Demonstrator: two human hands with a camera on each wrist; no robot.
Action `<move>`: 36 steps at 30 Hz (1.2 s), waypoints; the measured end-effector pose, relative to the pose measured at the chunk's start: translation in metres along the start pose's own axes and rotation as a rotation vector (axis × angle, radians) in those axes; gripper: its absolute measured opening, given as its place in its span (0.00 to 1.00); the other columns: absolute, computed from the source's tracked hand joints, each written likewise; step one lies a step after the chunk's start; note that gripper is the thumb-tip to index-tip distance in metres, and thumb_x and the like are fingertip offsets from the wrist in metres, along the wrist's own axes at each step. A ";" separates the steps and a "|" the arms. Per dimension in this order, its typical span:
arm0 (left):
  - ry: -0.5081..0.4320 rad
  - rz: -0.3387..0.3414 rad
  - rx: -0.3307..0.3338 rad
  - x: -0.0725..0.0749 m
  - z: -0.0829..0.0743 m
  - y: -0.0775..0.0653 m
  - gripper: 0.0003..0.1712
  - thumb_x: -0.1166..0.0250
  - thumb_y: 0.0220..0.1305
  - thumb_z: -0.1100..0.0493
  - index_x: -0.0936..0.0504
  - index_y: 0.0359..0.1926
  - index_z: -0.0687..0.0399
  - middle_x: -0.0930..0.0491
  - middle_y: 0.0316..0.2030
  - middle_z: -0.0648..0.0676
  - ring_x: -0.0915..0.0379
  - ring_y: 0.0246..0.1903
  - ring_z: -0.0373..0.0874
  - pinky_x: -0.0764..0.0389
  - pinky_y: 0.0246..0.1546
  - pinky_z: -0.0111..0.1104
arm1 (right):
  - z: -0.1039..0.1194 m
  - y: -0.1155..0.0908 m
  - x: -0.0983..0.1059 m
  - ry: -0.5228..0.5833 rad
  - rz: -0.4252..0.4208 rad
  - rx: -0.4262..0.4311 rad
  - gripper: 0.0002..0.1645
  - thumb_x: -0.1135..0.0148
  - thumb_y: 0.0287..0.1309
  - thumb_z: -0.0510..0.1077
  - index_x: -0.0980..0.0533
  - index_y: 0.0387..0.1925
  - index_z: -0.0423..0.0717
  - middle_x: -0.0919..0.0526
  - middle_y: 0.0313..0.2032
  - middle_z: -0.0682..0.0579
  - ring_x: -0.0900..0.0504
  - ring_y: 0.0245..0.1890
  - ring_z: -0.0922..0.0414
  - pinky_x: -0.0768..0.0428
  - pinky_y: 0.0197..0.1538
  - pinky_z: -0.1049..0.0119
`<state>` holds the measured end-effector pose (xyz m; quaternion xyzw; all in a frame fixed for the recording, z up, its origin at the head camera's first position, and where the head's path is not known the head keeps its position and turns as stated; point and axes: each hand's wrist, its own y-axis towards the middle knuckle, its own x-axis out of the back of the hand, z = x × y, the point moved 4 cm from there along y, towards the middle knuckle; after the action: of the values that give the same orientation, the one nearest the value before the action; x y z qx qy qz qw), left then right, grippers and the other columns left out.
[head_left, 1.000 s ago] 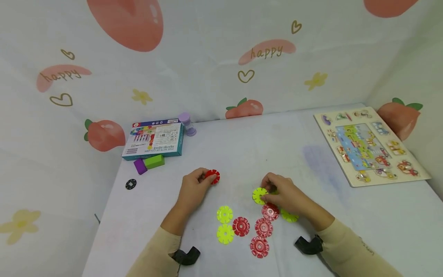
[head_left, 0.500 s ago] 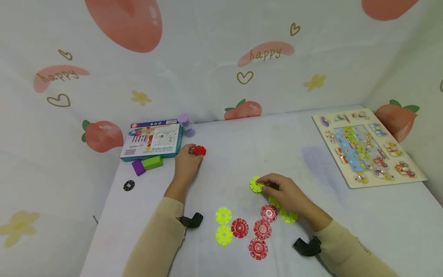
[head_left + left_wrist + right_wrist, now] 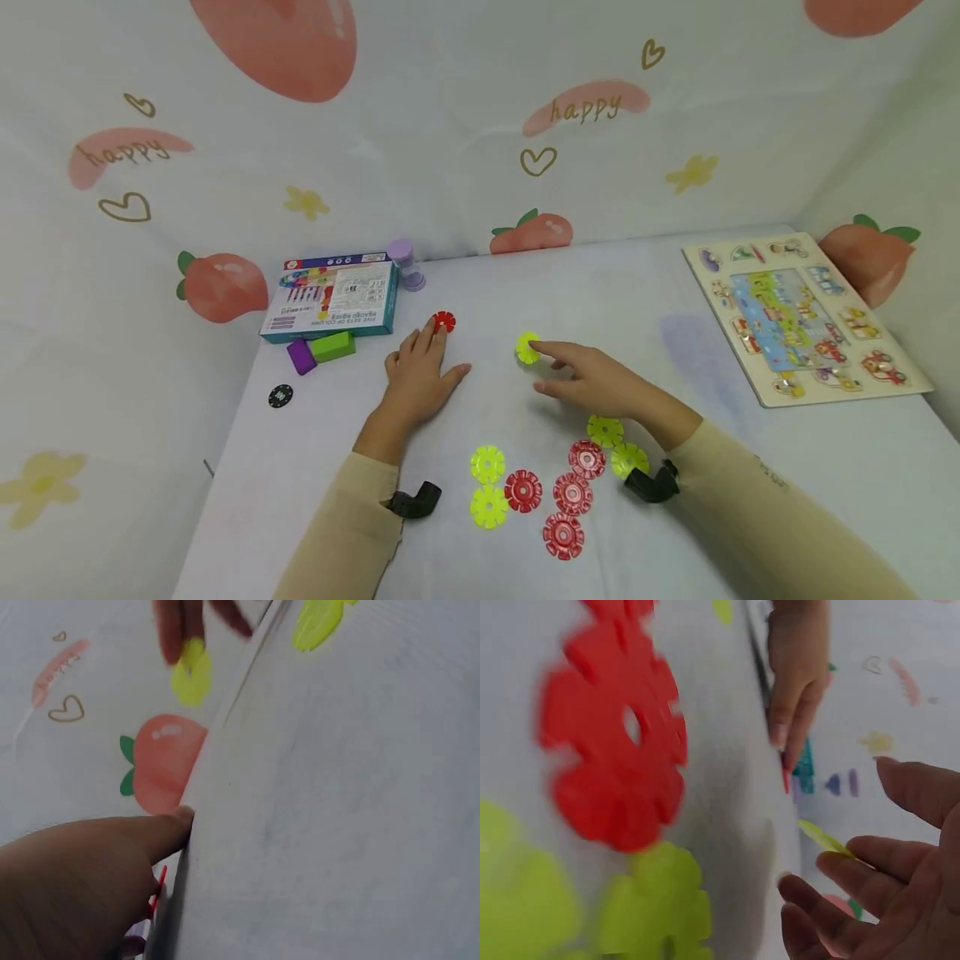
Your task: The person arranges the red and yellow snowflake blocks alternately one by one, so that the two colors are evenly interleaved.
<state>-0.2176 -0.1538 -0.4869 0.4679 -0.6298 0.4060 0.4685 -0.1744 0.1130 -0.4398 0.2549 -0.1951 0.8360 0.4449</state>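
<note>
My left hand [image 3: 418, 382] lies with spread fingers, the fingertips on a red notched plastic disc [image 3: 447, 322] near the back of the table; the thumb points away from it. To its right, my right hand [image 3: 603, 382] reaches in with extended fingers, the index fingertip touching a yellow notched disc [image 3: 527, 352]. The right wrist view shows that yellow disc [image 3: 821, 835] at the fingertips, with the thumb standing apart. Toward the front lie several more discs: red discs [image 3: 572, 493] in a slanting line, yellow discs [image 3: 605, 431] beside them and yellow ones [image 3: 488, 507] at left.
At the back left is a flat toy box [image 3: 337, 300] beside a purple sand timer [image 3: 406, 265]. A green block [image 3: 333, 347], a purple block [image 3: 302, 357] and a black round chip [image 3: 281, 396] are near it. A wooden puzzle board [image 3: 795, 333] lies at right.
My left hand has moved back with the red disc and straightened its fingers on it. My right hand has carried the yellow disc back and left, and its thumb has come away.
</note>
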 end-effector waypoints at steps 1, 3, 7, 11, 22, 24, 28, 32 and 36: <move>0.018 -0.007 0.001 0.000 -0.001 -0.001 0.48 0.50 0.62 0.28 0.45 0.74 0.51 0.55 0.74 0.56 0.60 0.69 0.58 0.51 0.57 0.60 | 0.002 0.010 -0.001 -0.014 0.019 -0.002 0.42 0.38 0.60 0.60 0.40 0.71 0.54 0.35 0.67 0.54 0.28 0.59 0.50 0.27 0.55 0.52; 0.059 -0.026 0.004 0.000 -0.003 -0.004 0.47 0.50 0.62 0.29 0.43 0.73 0.50 0.52 0.73 0.57 0.56 0.67 0.58 0.49 0.56 0.59 | 0.004 0.030 -0.004 -0.028 0.052 -0.026 0.43 0.38 0.59 0.61 0.41 0.72 0.55 0.37 0.68 0.55 0.31 0.62 0.51 0.31 0.59 0.51; 0.100 -0.061 0.007 0.003 -0.007 -0.007 0.45 0.50 0.63 0.29 0.41 0.73 0.50 0.49 0.70 0.58 0.53 0.64 0.58 0.48 0.54 0.57 | 0.006 0.062 -0.014 -0.099 0.107 -0.061 0.46 0.38 0.58 0.63 0.43 0.73 0.53 0.40 0.70 0.53 0.41 0.68 0.52 0.39 0.65 0.52; 0.085 -0.068 -0.003 0.002 -0.008 -0.007 0.45 0.50 0.64 0.30 0.41 0.72 0.52 0.51 0.71 0.59 0.57 0.66 0.59 0.49 0.57 0.58 | 0.007 0.076 -0.018 -0.303 0.117 -0.071 0.47 0.39 0.58 0.62 0.43 0.72 0.48 0.45 0.71 0.48 0.47 0.69 0.45 0.41 0.65 0.48; -0.008 -0.048 0.017 -0.002 0.008 -0.014 0.53 0.53 0.61 0.25 0.51 0.75 0.53 0.61 0.75 0.54 0.69 0.72 0.52 0.60 0.65 0.56 | 0.015 0.083 -0.033 -0.716 0.208 -0.024 0.44 0.43 0.61 0.65 0.46 0.74 0.62 0.53 0.74 0.57 0.55 0.72 0.46 0.47 0.64 0.38; -0.006 -0.048 0.021 -0.002 0.012 -0.016 0.54 0.54 0.60 0.23 0.52 0.75 0.52 0.62 0.75 0.53 0.69 0.72 0.52 0.61 0.66 0.56 | 0.020 0.089 -0.036 -0.741 0.199 0.002 0.42 0.44 0.61 0.65 0.45 0.73 0.62 0.52 0.74 0.57 0.55 0.71 0.46 0.46 0.63 0.38; 0.005 -0.048 0.037 -0.001 0.020 -0.020 0.55 0.56 0.58 0.22 0.51 0.75 0.50 0.61 0.75 0.54 0.69 0.72 0.53 0.60 0.65 0.56 | 0.030 0.105 -0.043 -0.780 0.197 0.039 0.41 0.45 0.61 0.65 0.43 0.72 0.63 0.51 0.73 0.55 0.55 0.71 0.45 0.46 0.63 0.39; 0.003 -0.063 0.037 0.001 0.024 -0.022 0.53 0.54 0.58 0.23 0.48 0.74 0.50 0.59 0.74 0.55 0.67 0.71 0.54 0.58 0.65 0.56 | 0.036 0.121 -0.053 -0.796 0.214 0.047 0.43 0.46 0.60 0.68 0.44 0.73 0.65 0.52 0.74 0.55 0.55 0.72 0.47 0.47 0.64 0.39; -0.006 -0.069 0.035 0.002 0.025 -0.022 0.52 0.53 0.59 0.24 0.48 0.74 0.50 0.60 0.74 0.55 0.66 0.71 0.55 0.58 0.64 0.56 | 0.039 0.129 -0.059 -0.818 0.198 0.045 0.43 0.45 0.58 0.69 0.45 0.73 0.67 0.49 0.73 0.55 0.48 0.69 0.48 0.43 0.62 0.42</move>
<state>-0.2014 -0.1826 -0.4892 0.4986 -0.6076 0.3993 0.4720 -0.2451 -0.0145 -0.4572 0.5555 -0.3609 0.7087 0.2427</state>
